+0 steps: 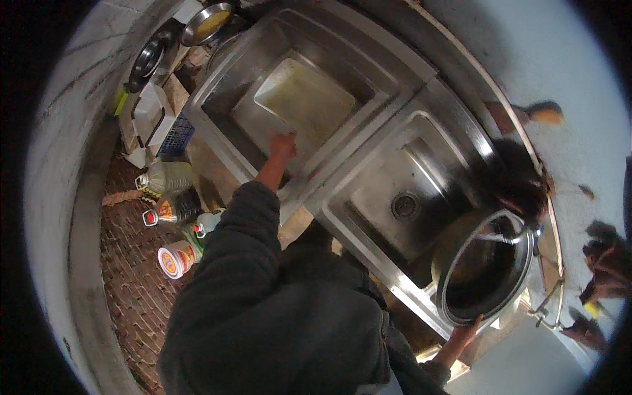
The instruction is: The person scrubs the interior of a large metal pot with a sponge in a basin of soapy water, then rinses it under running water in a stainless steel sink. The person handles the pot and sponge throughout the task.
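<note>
My left hand (284, 145) is over the left basin of a stainless steel double sink (316, 192), its fingers blurred; nothing can be made out in it. A pale rectangular area (308, 96) shows on that basin's bottom; I cannot tell whether it is a tray or shallow water. At the lower right, my right hand (466, 333) holds the near rim of a large round metal pot (444, 291). The pot tilts over the right basin's edge, its inside dark. A pale tap or stream (498, 238) crosses its mouth. The drain (405, 206) shows in the right basin.
Plastic jugs (173, 177) and a white-lidded tub (173, 261) stand left on the brick floor. Beyond them are a blue crate (176, 136), a white container (150, 111) and a metal bowl (207, 24). A pipe (498, 94) runs along the wall behind the sink.
</note>
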Demonstrator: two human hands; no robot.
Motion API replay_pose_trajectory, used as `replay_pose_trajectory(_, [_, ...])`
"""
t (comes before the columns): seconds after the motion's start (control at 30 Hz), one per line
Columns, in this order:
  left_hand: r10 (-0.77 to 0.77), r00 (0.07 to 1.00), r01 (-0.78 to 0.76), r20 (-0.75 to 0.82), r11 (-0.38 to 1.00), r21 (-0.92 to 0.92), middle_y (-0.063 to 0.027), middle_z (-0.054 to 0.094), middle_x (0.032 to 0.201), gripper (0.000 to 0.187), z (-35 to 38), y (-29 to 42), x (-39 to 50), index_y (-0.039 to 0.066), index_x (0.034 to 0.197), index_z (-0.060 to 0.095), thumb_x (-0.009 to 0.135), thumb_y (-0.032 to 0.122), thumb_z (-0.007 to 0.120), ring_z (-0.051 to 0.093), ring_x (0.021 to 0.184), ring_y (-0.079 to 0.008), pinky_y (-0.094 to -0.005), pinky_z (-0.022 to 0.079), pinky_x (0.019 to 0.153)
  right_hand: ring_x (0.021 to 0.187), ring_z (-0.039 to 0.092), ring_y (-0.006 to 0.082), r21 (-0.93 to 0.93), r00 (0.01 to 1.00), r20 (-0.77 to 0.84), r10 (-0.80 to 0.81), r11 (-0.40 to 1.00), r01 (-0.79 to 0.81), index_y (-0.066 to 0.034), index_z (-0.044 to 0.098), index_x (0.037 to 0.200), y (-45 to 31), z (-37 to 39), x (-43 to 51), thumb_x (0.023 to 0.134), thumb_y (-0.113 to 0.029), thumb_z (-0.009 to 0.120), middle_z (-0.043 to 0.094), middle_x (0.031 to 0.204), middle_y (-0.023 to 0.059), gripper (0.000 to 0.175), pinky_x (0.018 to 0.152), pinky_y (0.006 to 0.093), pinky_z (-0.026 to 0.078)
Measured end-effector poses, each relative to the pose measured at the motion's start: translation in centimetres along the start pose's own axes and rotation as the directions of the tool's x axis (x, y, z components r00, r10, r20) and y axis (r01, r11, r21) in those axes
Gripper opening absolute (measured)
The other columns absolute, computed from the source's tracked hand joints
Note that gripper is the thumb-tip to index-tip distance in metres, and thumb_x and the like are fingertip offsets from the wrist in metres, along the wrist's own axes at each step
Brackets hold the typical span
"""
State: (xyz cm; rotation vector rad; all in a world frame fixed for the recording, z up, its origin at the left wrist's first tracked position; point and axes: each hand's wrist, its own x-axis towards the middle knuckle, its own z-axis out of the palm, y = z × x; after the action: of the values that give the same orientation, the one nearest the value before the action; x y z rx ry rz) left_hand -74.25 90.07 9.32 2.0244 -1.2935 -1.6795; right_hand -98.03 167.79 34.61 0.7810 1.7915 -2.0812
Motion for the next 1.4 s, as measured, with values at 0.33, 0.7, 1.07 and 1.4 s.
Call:
replay_pose_trajectory(0.33, [-0.048, 0.986, 0.081, 0.158, 0.974, -0.212, -0.011, 0.065, 0.07, 0.034, 3.0, -1.4, 6.2, 0.003, 0.097, 0.063, 0.076, 0.028, 0.071, 0.065, 0.065, -0.0273, -0.0426, 0.05, 0.056, 0.131, 0.041, 0.0345, -0.165, 0.998, -0.033, 0.052, 0.985, -0.057, -0.0055, 0.039, 0.142, 0.1, 1.4, -0.9, 0.094, -0.047, 0.047, 0.041, 0.146, 0.0157, 0.064, 0.111, 0.0507, 0.03])
replay_pose_trajectory(0.7, [0.443, 0.813, -0.417, 0.379, -0.013, 0.909, -0.0093, 0.07, 0.08, 0.024, -5.0, -9.9, 13.1, 0.013, 0.08, 0.072, 0.072, 0.036, 0.068, 0.069, 0.075, -0.031, -0.0459, 0.052, 0.061, 0.127, 0.045, 0.0357, -0.204, 0.99, -0.127, 0.058, 0.975, -0.083, -0.0063, 0.041, 0.141, 0.4, -1.3, 0.8, 0.091, -0.05, 0.052, 0.043, 0.144, 0.0158, 0.068, 0.108, 0.0504, 0.035])
replay_pose_trajectory(1.07, [0.338, 0.926, -0.245, 0.167, 0.202, 0.948, -0.0108, 0.07, 0.088, 0.029, -13.2, -9.0, 13.8, 0.014, 0.093, 0.07, 0.074, 0.036, 0.068, 0.069, 0.08, -0.0276, -0.039, 0.055, 0.067, 0.123, 0.049, 0.0318, 0.003, 0.954, -0.276, 0.117, 0.993, -0.12, -0.0033, 0.045, 0.138, 0.4, 0.9, 0.5, 0.094, -0.041, 0.049, 0.049, 0.138, 0.0151, 0.058, 0.107, 0.0442, 0.036])
replay_pose_trajectory(1.4, [0.177, 0.98, -0.164, 0.094, 0.978, -0.13, -0.0138, 0.067, 0.087, 0.026, -9.9, 0.8, 8.0, 0.004, 0.101, 0.064, 0.08, 0.019, 0.067, 0.067, 0.082, -0.028, -0.0395, 0.055, 0.062, 0.129, 0.043, 0.0364, 0.039, 0.955, -0.257, 0.15, 0.989, -0.145, -0.0044, 0.039, 0.141, 0.2, 2.3, 0.1, 0.092, -0.043, 0.051, 0.039, 0.146, 0.0161, 0.064, 0.109, 0.0508, 0.034])
